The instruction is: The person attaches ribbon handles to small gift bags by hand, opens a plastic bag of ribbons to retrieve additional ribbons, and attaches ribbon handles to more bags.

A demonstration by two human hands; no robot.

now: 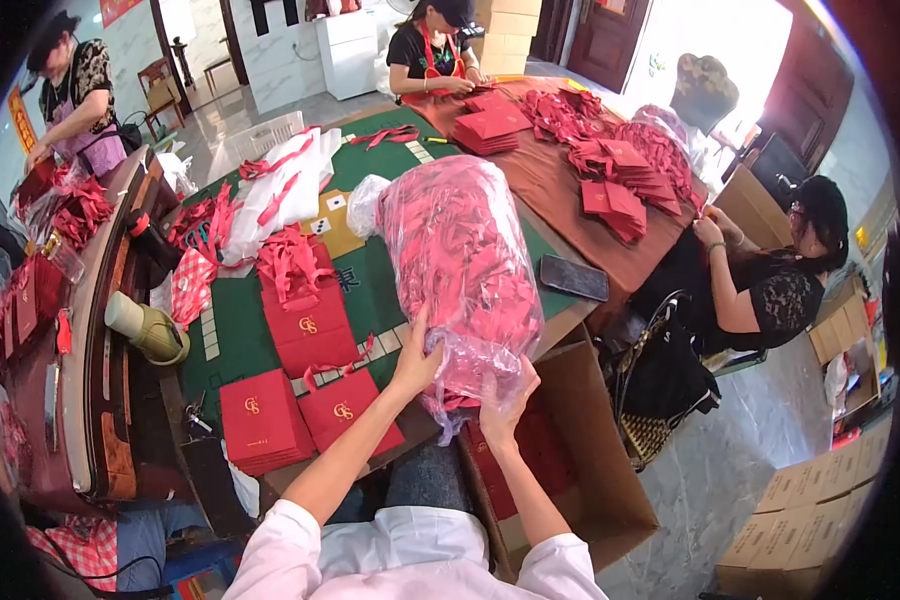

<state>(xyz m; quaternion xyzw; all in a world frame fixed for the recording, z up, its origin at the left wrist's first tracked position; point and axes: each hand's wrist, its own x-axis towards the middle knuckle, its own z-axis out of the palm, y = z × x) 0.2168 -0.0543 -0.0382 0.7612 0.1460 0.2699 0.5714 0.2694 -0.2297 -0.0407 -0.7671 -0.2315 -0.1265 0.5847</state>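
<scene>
A large clear plastic bag [460,250] stuffed with red ribbon-handled pieces lies along the green table in front of me. My left hand [417,362] grips the bag's near left side, thumb up and fingers curled against the plastic. My right hand [507,402] holds the gathered near end, its fingers partly hidden by the film. Loose plastic hangs below, between my hands. Left of the bag are stacks of red paper bags: one at the near left [260,420], one beside it [350,412], and one farther back [310,325] topped with red ribbons.
An open cardboard box [595,450] stands below the table edge at my right, with red pieces inside. A dark phone [574,277] lies right of the bag. A green cup [150,328] is at the left. Co-workers sit or stand around, with more red bags [610,205] on the brown cloth.
</scene>
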